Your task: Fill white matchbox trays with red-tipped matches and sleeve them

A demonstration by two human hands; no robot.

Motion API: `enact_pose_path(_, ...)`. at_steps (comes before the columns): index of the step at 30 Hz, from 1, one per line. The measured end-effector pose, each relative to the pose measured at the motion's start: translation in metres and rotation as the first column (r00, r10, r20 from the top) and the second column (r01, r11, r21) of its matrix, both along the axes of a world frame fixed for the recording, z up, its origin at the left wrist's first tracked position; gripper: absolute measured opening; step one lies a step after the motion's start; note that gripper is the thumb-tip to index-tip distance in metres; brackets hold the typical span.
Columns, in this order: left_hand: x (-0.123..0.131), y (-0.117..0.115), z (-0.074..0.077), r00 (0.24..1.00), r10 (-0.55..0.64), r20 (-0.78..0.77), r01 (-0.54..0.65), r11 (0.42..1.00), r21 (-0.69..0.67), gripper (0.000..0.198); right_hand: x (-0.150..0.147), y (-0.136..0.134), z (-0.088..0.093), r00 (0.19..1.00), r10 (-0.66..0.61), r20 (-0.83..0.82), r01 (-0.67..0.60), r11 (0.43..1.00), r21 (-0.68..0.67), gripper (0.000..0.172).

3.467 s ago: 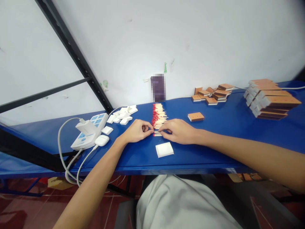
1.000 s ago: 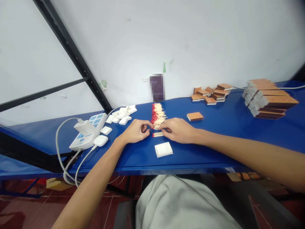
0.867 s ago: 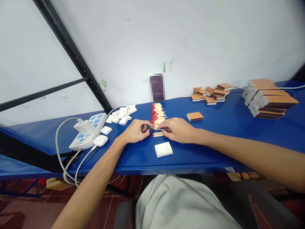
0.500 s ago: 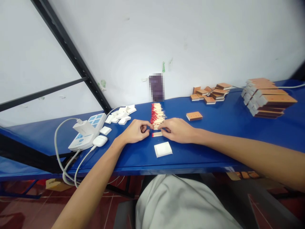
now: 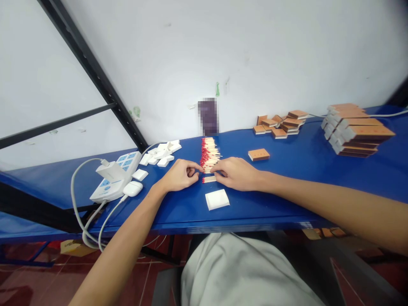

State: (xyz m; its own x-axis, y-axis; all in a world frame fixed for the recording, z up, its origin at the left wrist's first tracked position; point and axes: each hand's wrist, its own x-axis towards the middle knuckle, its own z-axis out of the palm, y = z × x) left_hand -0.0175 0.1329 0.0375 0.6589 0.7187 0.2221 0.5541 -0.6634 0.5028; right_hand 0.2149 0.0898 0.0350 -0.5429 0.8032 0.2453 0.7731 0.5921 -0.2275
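A heap of red-tipped matches [image 5: 210, 154] lies on the blue table, heads to the left. Just in front of it is a small separate row of matches [image 5: 209, 179]. My left hand [image 5: 181, 174] is at the red heads, index finger stretched to the heap's near edge, thumb apart and other fingers curled, holding nothing visible. From the right, my right hand [image 5: 236, 173] touches the plain ends with index finger and thumb; whether a match is between them is too small to tell. A white tray [image 5: 217, 199] lies nearer the table's front edge.
White box pieces [image 5: 162, 152] lie at the back left, beside a power strip [image 5: 115, 178] with cables and a white case [image 5: 133, 188]. One brown matchbox [image 5: 259, 154] lies right of the matches; loose boxes [image 5: 282, 124] and a stack [image 5: 357, 129] stand farther right.
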Motion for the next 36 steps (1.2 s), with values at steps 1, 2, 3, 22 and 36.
enact_pose_path(1, 0.0, -0.0002, 0.0001, 1.0, 0.0, 0.0, 0.0, 1.0, -0.004, 0.025, -0.0001, -0.0001, 0.0002, 1.0, -0.002, -0.001, 0.002, 1.0, 0.0, 0.033)
enact_pose_path(2, 0.0, -0.0003, 0.0001, 1.0, 0.0, -0.001, 0.0, 1.0, -0.008, 0.025, -0.0001, -0.0002, 0.0005, 1.0, -0.005, -0.002, 0.005, 1.0, -0.002, 0.033)
enact_pose_path(3, -0.0001, -0.0003, 0.0001, 1.0, 0.002, -0.001, -0.002, 1.0, -0.011, 0.026, -0.0002, -0.0003, 0.0007, 1.0, -0.009, -0.002, 0.009, 1.0, -0.006, 0.033)
enact_pose_path(22, 0.0009, -0.0009, 0.0021, 1.0, 0.002, -0.009, -0.003, 0.999, -0.043, 0.024, 0.0012, 0.0004, -0.0006, 0.998, 0.046, -0.038, -0.045, 0.999, 0.021, 0.033)
enact_pose_path(36, 0.0003, 0.0016, 0.0033, 0.994, 0.095, -0.049, -0.087, 0.984, 0.154, 0.023, 0.0019, 0.0012, -0.0028, 0.999, 0.024, -0.03, -0.024, 1.0, 0.013, 0.034)
